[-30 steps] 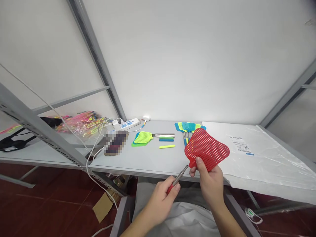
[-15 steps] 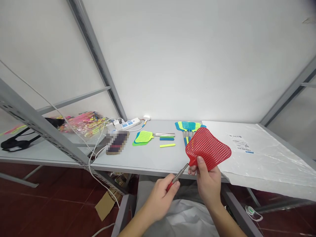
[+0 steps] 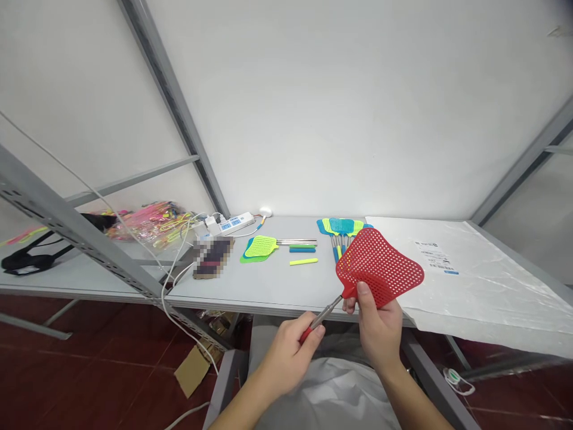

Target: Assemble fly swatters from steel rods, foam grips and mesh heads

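Observation:
I hold a red fly swatter (image 3: 380,267) above the grey table's front edge (image 3: 268,307). My right hand (image 3: 378,328) pinches the red mesh head at its base. My left hand (image 3: 289,352) grips the red end of its metal telescopic handle (image 3: 323,313), which runs between the two hands. Beyond them on the table lie a green and blue swatter head (image 3: 259,246) with a metal rod, loose green, blue and yellow grip sleeves (image 3: 303,261), and a fan of several blue and green swatters (image 3: 341,230).
A large clear plastic bag (image 3: 474,275) covers the table's right side. A power strip (image 3: 230,224) with cables and a blurred dark object (image 3: 213,257) lie at the left. Colourful packaged items (image 3: 147,221) sit on the neighbouring shelf. Slanted metal struts (image 3: 67,227) cross the left.
The two hands have drawn slightly apart, and the metal handle between them looks a little longer. The red head has risen slightly to the right.

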`<state>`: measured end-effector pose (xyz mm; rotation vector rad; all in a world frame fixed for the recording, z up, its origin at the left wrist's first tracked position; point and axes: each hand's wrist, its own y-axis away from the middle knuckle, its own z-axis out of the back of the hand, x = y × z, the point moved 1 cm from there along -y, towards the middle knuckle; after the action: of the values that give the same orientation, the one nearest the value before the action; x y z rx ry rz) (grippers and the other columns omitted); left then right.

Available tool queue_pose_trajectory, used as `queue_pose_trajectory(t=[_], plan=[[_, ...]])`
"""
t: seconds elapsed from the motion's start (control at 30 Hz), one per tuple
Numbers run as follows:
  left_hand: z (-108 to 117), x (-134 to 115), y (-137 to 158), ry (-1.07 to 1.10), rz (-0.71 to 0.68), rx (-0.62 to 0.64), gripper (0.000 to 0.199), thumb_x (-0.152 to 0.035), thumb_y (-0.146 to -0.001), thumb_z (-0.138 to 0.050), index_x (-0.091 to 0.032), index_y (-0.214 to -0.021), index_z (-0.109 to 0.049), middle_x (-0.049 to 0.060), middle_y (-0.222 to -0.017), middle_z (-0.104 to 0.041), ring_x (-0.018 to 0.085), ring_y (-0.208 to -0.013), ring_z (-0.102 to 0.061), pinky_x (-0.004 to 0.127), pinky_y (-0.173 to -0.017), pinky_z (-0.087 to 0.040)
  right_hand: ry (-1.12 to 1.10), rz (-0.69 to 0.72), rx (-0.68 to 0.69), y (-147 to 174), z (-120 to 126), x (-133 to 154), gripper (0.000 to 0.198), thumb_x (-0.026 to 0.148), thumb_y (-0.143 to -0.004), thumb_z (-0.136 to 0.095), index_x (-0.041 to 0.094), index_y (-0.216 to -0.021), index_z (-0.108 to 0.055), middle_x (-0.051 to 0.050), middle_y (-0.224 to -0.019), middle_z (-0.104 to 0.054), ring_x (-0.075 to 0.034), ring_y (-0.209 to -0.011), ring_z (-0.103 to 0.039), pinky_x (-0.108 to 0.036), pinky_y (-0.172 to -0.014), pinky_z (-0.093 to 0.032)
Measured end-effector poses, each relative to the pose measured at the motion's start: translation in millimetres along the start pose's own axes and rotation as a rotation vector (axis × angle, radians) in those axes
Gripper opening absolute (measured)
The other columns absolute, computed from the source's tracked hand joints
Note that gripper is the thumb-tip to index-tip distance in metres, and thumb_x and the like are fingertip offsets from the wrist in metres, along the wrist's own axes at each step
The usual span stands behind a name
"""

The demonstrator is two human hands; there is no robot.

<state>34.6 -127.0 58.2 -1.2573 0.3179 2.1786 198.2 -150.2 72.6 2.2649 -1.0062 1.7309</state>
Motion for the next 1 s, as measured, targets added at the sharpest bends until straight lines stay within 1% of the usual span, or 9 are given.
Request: queue_pose_trajectory(t=[0.13,0.4,0.53,0.63,0.73,0.8,0.87,0.93,1.0], plan=[[1,-1,0,0.011,-0.011,-0.012,0.029,-0.039,-0.098,-0.042,-0.021,-0.074,-0.045,-0.006,-0.062,-0.039,0.012,-0.058,-0.037,0.024,-0.058,-0.025,-0.052,-0.017,-0.02,1,-1,-4,0.028,0.037,-0.09,-0.061,0.018,-0.069,-0.058,0.0,-0.061,-0.059,-0.012,-0.054,-0.054,-0.025,-0.052,-0.045],[0,-1,0,-0.017,-0.016,-0.013,0.03,-0.038,-0.098,-0.042,-0.021,-0.073,-0.043,-0.006,-0.06,-0.037,0.012,-0.057,-0.034,0.025,-0.058,-0.024,-0.11,-0.025,-0.047,4,-2,-6,0.026,0.034,-0.09,-0.061,0.018,-0.07,-0.059,0.002,-0.061,-0.057,-0.012,-0.054,-0.054,-0.025,-0.053,-0.045],[0,1,1,-0.042,-0.018,0.013,0.032,-0.04,-0.099,-0.039,-0.021,-0.074,-0.041,-0.006,-0.061,-0.036,0.012,-0.058,-0.034,0.026,-0.059,-0.024,-0.067,-0.008,-0.008,4,-1,-3,0.028,0.033,-0.091,-0.06,0.018,-0.068,-0.059,0.001,-0.06,-0.058,-0.012,-0.054,-0.054,-0.025,-0.053,-0.045],[0,1,2,-0.053,-0.01,0.031,0.032,-0.042,-0.099,-0.037,-0.021,-0.075,-0.042,-0.006,-0.062,-0.036,0.012,-0.059,-0.034,0.026,-0.06,-0.024,-0.015,-0.008,0.031,2,1,1,0.028,0.033,-0.092,-0.06,0.018,-0.068,-0.059,0.001,-0.059,-0.058,-0.012,-0.055,-0.054,-0.025,-0.053,-0.045],[0,-2,3,-0.041,0.03,0.064,0.034,-0.045,-0.099,-0.036,-0.02,-0.08,-0.048,-0.005,-0.065,-0.042,0.013,-0.064,-0.038,0.026,-0.063,-0.026,0.014,-0.009,0.078,-1,3,4,0.028,0.034,-0.092,-0.06,0.018,-0.068,-0.06,0.001,-0.059,-0.058,-0.012,-0.054,-0.054,-0.026,-0.053,-0.045],[1,-5,5,-0.014,0.062,0.085,0.036,-0.048,-0.099,-0.036,-0.02,-0.084,-0.052,-0.003,-0.071,-0.048,0.014,-0.07,-0.042,0.026,-0.067,-0.029,0.028,-0.013,0.118,-4,5,5,0.03,0.034,-0.092,-0.059,0.018,-0.067,-0.06,0.0,-0.059,-0.058,-0.012,-0.054,-0.054,-0.026,-0.053,-0.045],[3,-7,5,0.031,0.08,0.108,0.038,-0.049,-0.099,-0.036,-0.019,-0.086,-0.055,-0.002,-0.074,-0.05,0.015,-0.074,-0.043,0.026,-0.069,-0.031,0.016,-0.037,0.156,-6,6,5,0.032,0.035,-0.092,-0.059,0.018,-0.066,-0.059,0.0,-0.059,-0.058,-0.012,-0.053,-0.054,-0.026,-0.052,-0.045],[5,-6,5,0.124,0.089,0.162,0.04,-0.051,-0.098,-0.037,-0.018,-0.086,-0.057,-0.003,-0.069,-0.045,0.013,-0.069,-0.041,0.025,-0.065,-0.03,-0.016,-0.078,0.19,-8,8,3,0.031,0.034,-0.092,-0.059,0.018,-0.065,-0.059,0.001,-0.058,-0.057,-0.012,-0.052,-0.054,-0.026,-0.052,-0.045],[5,-3,4,0.293,0.104,0.247,0.041,-0.052,-0.098,-0.038,-0.017,-0.087,-0.057,-0.005,-0.062,-0.038,0.011,-0.06,-0.035,0.024,-0.058,-0.027,-0.043,-0.109,0.207,-10,10,2,0.03,0.033,-0.092,-0.06,0.018,-0.066,-0.06,0.001,-0.057,-0.057,-0.012,-0.051,-0.054,-0.026,-0.051,-0.044]])
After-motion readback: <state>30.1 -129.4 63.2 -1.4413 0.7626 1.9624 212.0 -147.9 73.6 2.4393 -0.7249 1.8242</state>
